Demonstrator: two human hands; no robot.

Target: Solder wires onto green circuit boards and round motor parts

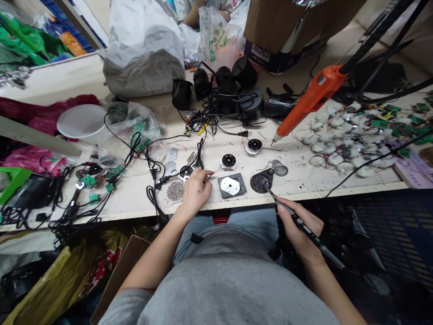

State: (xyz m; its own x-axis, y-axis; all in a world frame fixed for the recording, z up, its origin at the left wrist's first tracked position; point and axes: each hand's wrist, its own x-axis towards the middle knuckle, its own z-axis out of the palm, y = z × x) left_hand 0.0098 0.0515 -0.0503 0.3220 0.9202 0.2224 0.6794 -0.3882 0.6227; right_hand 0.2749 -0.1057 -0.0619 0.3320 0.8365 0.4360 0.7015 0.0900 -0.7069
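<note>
My right hand (301,221) grips a soldering iron (306,230), its tip down in the black soldering iron stand (260,182) near the table's front edge. A coil holder (280,168) belongs to that stand. Over on the left, my left hand (196,190) is closed in a pinch on a thin wire (216,171) leading toward a round part with a black slotted disc (228,160). Between my hands a silvery plate (230,185) lies on a dark square block (241,189). A dish of small metal pieces (175,191) sits beside my left wrist.
An orange electric screwdriver (311,97) hangs at the right. Behind it lies a heap of white round parts (345,140). Black housings (223,79) and tangled cables stand at the back, near a white sack (142,49) and a cardboard box (287,36). More cables (77,203) lie left.
</note>
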